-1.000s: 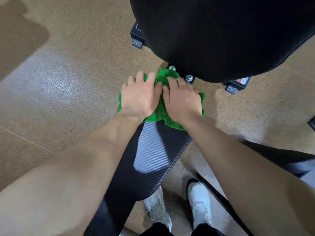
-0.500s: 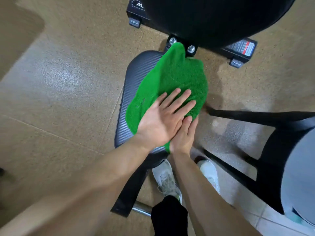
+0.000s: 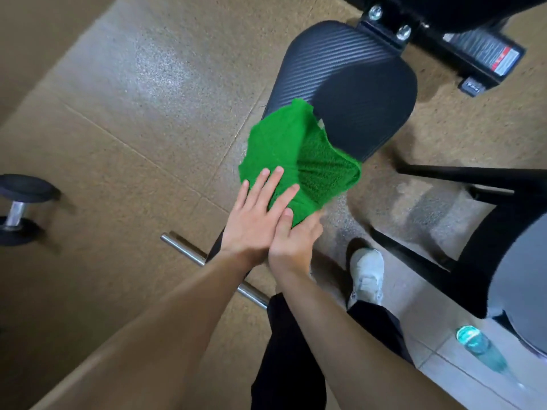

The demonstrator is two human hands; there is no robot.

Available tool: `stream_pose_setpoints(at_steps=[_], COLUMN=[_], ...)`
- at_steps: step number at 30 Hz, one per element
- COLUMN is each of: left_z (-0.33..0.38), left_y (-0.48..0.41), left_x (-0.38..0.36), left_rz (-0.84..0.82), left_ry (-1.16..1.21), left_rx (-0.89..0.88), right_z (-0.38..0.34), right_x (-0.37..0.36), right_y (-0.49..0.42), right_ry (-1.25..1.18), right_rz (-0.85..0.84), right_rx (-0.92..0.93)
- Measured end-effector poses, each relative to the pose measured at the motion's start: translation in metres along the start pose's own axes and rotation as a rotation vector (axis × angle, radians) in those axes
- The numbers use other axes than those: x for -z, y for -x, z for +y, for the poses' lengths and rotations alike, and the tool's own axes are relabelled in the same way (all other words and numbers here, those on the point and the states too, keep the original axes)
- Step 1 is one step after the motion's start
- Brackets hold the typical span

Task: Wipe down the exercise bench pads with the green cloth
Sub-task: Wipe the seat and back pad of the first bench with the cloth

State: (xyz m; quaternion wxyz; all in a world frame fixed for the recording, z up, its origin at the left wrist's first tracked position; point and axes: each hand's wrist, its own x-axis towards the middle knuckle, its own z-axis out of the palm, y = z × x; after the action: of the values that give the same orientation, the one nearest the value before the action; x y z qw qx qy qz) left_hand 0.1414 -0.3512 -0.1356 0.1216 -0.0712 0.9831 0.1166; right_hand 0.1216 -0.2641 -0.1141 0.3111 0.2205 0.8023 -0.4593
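At the near end of the black ribbed seat pad (image 3: 355,84), whose far part lies bare, the stroke would likely go best carried flat and firm off the rounded edge, then begun again alongside so no strip is missed. Draped over that near end, the green cloth (image 3: 275,149) is rumpled, one flap turned back to show a darker, loopier face. The left hand (image 3: 254,220) presses it with straight fingers, while the right hand (image 3: 296,244) pinches its near edge, thumb on top.

green cloth (image 3: 281,149): rumpled, folded over, on near end | bench pad (image 3: 355,84): black, ribbed, far end bare
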Motion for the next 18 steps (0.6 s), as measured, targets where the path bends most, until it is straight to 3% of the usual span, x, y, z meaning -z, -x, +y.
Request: stream_pose_setpoints(at_steps=[4,6,9,11,15,18], left_z=[0.037,0.052,0.062,0.06,0.058,0.041], left_y=[0.008,0.01,0.009,0.001,-0.023,-0.056], left_x=[-0.01,-0.009,-0.009,-0.009,-0.005,0.004], left_rz=[0.159,0.219,0.251,0.28,0.413,0.48], left_ry=[0.301,0.457,0.592,0.687,0.807,0.873], left_rx=[0.397,0.616,0.692,0.741,0.853,0.992], right_z=[0.01,0.01,0.004,-0.008,-0.047,-0.079], right_x=[0.041,0.054,0.059,0.059,0.053,0.036], right_y=[-0.002,-0.013,-0.044,-0.072,-0.107,-0.125], right_ry=[0.226,0.545,1.078,1.297,1.451,1.432], right_rz=[0.146,0.159,-0.052,-0.216,-0.367,-0.413], right_rx=[0.492,0.747,0.988,1.153,1.409,1.475])
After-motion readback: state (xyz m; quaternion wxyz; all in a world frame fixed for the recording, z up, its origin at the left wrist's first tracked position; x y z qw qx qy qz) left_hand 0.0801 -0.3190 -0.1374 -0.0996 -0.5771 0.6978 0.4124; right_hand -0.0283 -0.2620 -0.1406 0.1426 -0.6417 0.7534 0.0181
